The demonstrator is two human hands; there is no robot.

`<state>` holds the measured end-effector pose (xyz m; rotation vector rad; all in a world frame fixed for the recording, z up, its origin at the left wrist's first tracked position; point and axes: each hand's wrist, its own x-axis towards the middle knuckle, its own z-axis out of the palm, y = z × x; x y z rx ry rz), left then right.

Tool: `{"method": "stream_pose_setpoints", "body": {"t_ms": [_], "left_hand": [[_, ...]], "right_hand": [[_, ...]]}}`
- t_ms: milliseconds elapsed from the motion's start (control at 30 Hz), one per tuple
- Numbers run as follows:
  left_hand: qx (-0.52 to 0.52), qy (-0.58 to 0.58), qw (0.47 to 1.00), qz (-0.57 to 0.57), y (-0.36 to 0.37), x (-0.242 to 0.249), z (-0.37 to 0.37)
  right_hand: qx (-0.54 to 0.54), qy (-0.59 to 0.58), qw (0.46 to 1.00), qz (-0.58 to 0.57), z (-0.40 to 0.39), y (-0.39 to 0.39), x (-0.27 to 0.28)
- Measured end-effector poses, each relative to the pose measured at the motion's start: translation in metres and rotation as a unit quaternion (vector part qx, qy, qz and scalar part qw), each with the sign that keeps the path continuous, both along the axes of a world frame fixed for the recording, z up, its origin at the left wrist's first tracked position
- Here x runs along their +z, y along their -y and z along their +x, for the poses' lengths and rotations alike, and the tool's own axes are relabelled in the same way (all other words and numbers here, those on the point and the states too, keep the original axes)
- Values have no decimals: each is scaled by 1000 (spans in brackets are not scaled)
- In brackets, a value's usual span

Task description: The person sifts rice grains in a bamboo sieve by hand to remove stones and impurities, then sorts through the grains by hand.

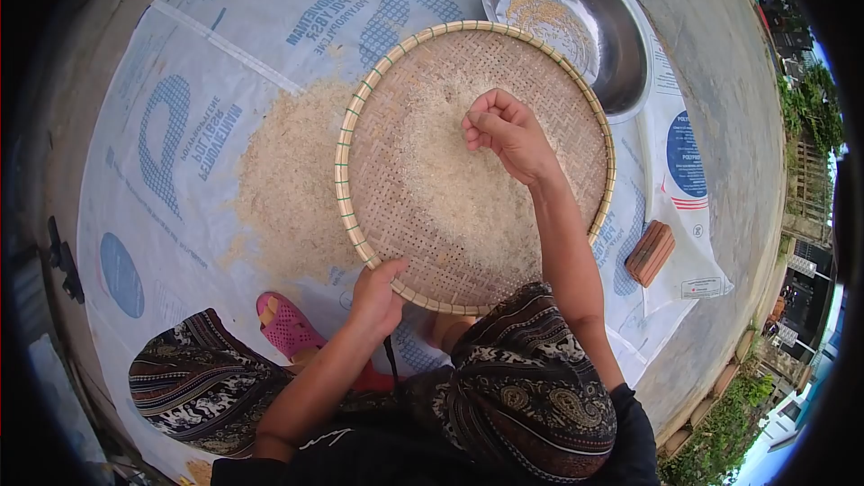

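A round woven bamboo winnowing tray [369, 126] rests in front of me, partly over my right knee. Pale rice-like grain [450, 189] is spread across its middle. With my left hand [376, 299] I grip the tray's near-left rim, thumb on top and fingers underneath, mostly hidden. Over the grain, my right hand [506, 133] is pinched, thumb against the fingertips. Whatever lies between those fingertips is too small to make out.
Printed white plastic sheeting [216, 27] covers the ground. Pale husks or grain [292, 180] lie heaped left of the tray. A metal basin [625, 58] with some yellowish grain stands at the back right. A reddish brick [650, 254] weighs on the sheet at right.
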<state>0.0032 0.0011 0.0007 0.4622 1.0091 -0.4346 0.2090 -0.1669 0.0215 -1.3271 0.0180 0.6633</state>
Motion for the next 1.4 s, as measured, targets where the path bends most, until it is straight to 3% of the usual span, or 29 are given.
{"method": "stream_pose_setpoints", "body": {"t_ms": [433, 533, 733, 833, 900, 1133, 1233, 1267, 1300, 1333, 1400], "left_hand": [[-9, -3, 1000, 10, 2, 2, 1], [-8, -1, 1000, 12, 2, 1, 1], [-4, 3, 1000, 8, 3, 3, 2], [-4, 4, 1000, 6, 3, 3, 2], [-4, 4, 1000, 7, 3, 3, 2], [-4, 2, 1000, 15, 3, 2, 2], [-4, 6, 1000, 14, 3, -1, 1], [-5, 6, 1000, 14, 3, -1, 0], [-5, 6, 1000, 14, 2, -2, 0], [-5, 4, 1000, 10, 2, -3, 0], [-5, 2, 1000, 6, 2, -3, 0]], "right_hand": [[-13, -58, 998, 27, -17, 10, 6], [-17, -40, 999, 6, -18, 14, 3], [-2, 80, 986, -146, -20, 20, 7], [-32, 6, 997, -72, -19, 24, 6], [-49, -65, 995, 64, -20, 25, 5], [-77, -84, 989, 99, -24, 18, 8], [-88, -37, 995, 24, -26, 14, 1], [-49, 66, 992, -91, -28, 12, -1], [-9, 166, 965, -204, -30, 8, -1], [-9, 166, 965, -204, -31, 4, 1], [40, 252, 895, -366, -32, -4, 6]]}}
